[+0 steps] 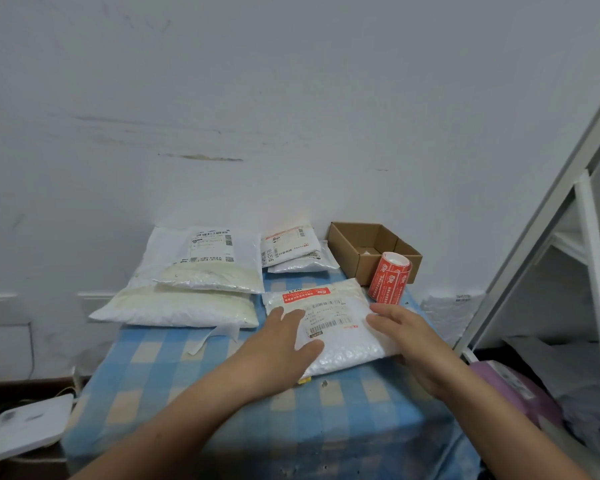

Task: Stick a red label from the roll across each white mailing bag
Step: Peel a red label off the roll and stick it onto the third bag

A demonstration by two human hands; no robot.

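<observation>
The left hand lies flat, fingers straight and released, on the white bubble-padded mailing bag, right of centre on the blue-checked table. The right hand rests with loose, straight fingers along the bag's right edge, grasping nothing visible. The bag looks light, soft and slick: steady it with flat palms, lift by its edges. A red label crosses its far end. Beyond, the red label roll leans against a brown cardboard box. Bare cloth lies left; the table's right edge is close.

Cardboard box, checked tablecloth, white shelving
</observation>
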